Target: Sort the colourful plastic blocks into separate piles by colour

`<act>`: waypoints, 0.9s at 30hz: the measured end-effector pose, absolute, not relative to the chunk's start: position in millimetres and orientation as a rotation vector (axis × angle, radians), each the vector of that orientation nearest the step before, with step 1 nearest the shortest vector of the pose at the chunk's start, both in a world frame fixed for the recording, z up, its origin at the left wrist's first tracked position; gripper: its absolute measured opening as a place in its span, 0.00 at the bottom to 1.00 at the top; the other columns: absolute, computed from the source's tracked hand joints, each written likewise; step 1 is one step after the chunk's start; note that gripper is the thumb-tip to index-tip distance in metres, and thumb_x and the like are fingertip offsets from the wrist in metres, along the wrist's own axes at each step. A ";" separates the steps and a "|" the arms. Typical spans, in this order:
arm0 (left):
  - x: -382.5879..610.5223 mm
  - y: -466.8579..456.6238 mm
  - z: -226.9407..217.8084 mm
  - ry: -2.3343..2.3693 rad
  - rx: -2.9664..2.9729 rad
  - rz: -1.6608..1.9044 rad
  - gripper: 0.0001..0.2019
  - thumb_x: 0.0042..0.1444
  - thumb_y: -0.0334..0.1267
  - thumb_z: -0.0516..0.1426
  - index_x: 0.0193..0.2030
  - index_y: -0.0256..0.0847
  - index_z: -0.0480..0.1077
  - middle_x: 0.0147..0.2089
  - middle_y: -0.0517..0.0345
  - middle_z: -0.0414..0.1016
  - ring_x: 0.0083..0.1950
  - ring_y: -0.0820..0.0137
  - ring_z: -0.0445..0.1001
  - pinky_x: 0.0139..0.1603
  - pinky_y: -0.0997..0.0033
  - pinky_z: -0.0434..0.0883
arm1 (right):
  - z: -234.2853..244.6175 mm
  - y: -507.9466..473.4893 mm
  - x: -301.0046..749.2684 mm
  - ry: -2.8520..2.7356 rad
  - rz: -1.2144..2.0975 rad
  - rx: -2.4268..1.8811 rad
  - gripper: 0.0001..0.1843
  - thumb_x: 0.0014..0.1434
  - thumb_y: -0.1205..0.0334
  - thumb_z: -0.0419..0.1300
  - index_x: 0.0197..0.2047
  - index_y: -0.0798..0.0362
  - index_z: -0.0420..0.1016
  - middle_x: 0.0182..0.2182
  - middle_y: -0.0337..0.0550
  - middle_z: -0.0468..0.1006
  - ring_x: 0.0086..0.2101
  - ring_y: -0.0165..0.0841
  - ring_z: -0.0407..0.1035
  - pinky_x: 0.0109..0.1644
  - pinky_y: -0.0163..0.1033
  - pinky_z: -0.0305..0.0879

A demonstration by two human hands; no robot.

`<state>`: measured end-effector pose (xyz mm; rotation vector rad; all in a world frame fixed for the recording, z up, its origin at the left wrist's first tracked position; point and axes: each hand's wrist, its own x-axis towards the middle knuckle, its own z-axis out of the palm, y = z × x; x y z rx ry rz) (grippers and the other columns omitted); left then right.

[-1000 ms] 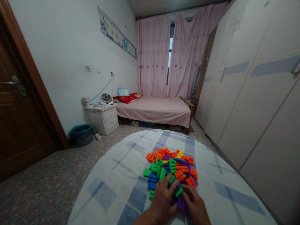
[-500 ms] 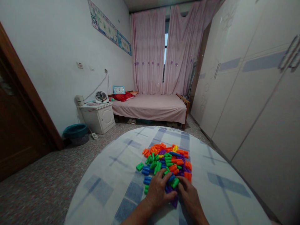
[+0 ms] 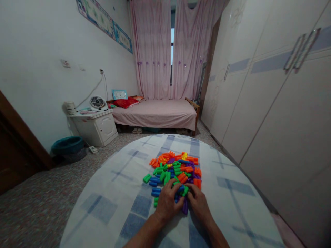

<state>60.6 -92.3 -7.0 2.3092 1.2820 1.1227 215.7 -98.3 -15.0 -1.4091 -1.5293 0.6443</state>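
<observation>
At far left, a round bin lined in teal plastic (image 3: 67,142) stands on the speckled floor beside a white panelled nightstand (image 3: 107,129); the white round-faced fan (image 3: 97,102) sits on top, probably there because the wall socket is near. Nearer, a white-and-blue checked cloth (image 3: 95,227) covers the rounded table. On its left, a ribbed green plastic piece (image 3: 147,178) lies just apart from the heap, followed by ribbed blue plastic pieces (image 3: 156,192) beside the left hand (image 3: 167,201). That hand arches over the heap's near edge, fingers bent and thumb spread inward. Between the hands are a bright green plastic piece (image 3: 185,190) and, nearer, a purple plastic piece (image 3: 184,207). The right hand (image 3: 198,203) curls in opposite, seemingly so both hands steady the pieces between them; whether either set of fingertips is clamped, I cannot tell. Orange ribbed plastic pieces (image 3: 197,183) lie just beyond it.
</observation>
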 end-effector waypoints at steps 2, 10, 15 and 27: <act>60.4 -92.6 -8.8 1.284 2.310 1.138 0.20 0.48 0.28 0.55 0.50 0.43 0.68 0.54 0.50 0.67 0.55 0.61 0.67 0.56 0.56 0.67 | -13.3 -99.6 214.9 -1.540 0.648 -1.387 0.17 0.51 0.65 0.52 0.42 0.53 0.76 0.40 0.45 0.79 0.42 0.36 0.72 0.49 0.40 0.66; 63.3 -88.1 -10.8 1.319 2.258 1.161 0.20 0.47 0.29 0.57 0.50 0.44 0.69 0.52 0.52 0.68 0.54 0.62 0.68 0.55 0.58 0.69 | -9.9 -102.1 212.1 -1.599 0.704 -1.339 0.18 0.52 0.66 0.52 0.45 0.53 0.76 0.41 0.45 0.78 0.43 0.36 0.71 0.50 0.40 0.64; 62.6 -86.8 -9.8 1.282 2.192 1.255 0.19 0.48 0.26 0.55 0.48 0.43 0.69 0.49 0.54 0.68 0.52 0.66 0.69 0.54 0.62 0.69 | -10.3 -102.9 210.8 -1.580 0.746 -1.328 0.19 0.53 0.66 0.52 0.46 0.52 0.75 0.42 0.44 0.78 0.43 0.35 0.71 0.51 0.41 0.64; 61.5 -87.7 -5.5 1.257 2.164 1.221 0.18 0.48 0.27 0.55 0.47 0.44 0.69 0.49 0.55 0.69 0.50 0.66 0.70 0.53 0.63 0.69 | -8.9 -104.0 211.5 -1.569 0.785 -1.302 0.18 0.54 0.64 0.52 0.46 0.52 0.76 0.42 0.44 0.78 0.42 0.36 0.71 0.49 0.41 0.65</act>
